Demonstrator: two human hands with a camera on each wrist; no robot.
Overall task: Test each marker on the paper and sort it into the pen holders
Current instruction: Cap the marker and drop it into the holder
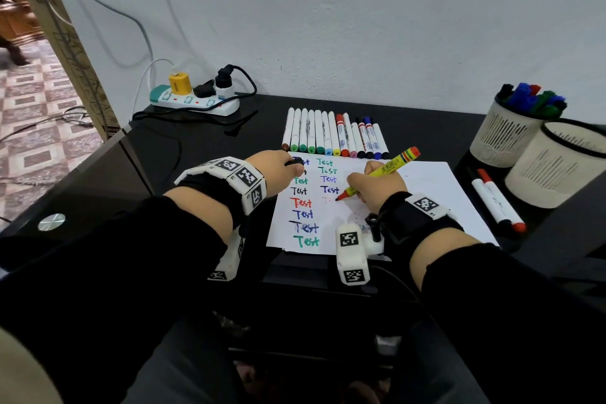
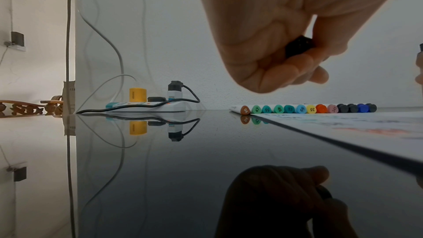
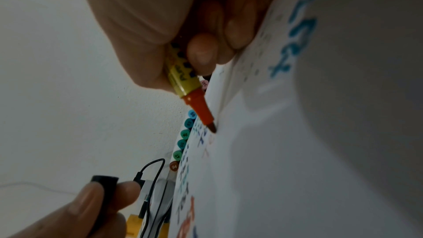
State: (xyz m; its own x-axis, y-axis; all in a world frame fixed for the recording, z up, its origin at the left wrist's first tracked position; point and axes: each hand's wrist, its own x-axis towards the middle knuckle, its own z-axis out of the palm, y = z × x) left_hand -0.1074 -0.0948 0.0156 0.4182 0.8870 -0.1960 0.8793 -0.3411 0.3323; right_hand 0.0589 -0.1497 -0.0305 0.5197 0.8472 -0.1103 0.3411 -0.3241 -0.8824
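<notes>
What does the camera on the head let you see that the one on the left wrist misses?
Only the head view shows the two pen holders, the two markers lying beside them, and the right hand putting the yellow marker to the paper. Only the left wrist view shows the numbers on the marker caps. Both show the left hand gripping a black cap, the row of markers, and the power strip.

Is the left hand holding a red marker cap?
No, the left hand pinches a black cap, while the right hand holds the yellow marker.
</notes>
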